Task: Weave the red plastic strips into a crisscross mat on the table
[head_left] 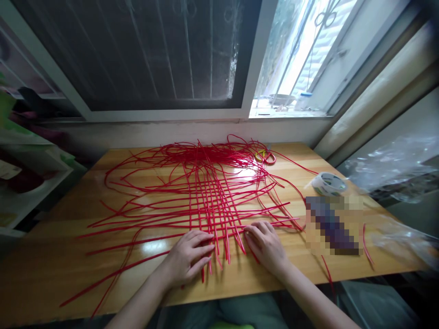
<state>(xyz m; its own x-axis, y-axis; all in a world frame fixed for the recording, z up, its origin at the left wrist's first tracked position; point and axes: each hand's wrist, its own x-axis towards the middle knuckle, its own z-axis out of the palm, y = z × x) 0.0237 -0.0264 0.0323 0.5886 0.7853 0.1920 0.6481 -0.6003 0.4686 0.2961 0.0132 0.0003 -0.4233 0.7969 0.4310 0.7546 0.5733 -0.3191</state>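
Note:
Thin red strands cross over and under each other in an open woven lattice (214,201) on the wooden table. My left hand (192,256) is at the lattice's near left edge, its fingers bent over the strands and closed on a crosswise red strand (137,243) that runs out to the left. My right hand (265,246) is at the near right edge, fingertips pinched on red strand near the lattice. Between both hands, lengthwise strand ends (227,253) point toward me. The fingertips and thumbs are partly hidden.
A tangled heap of red strands (212,153) lies at the table's back. Scissors (270,158) with yellow and red handles sit beside it. A roll of clear tape (328,183) and a blurred-out object (332,226) are on the right. Clear plastic wrap (394,169) hangs at the right edge.

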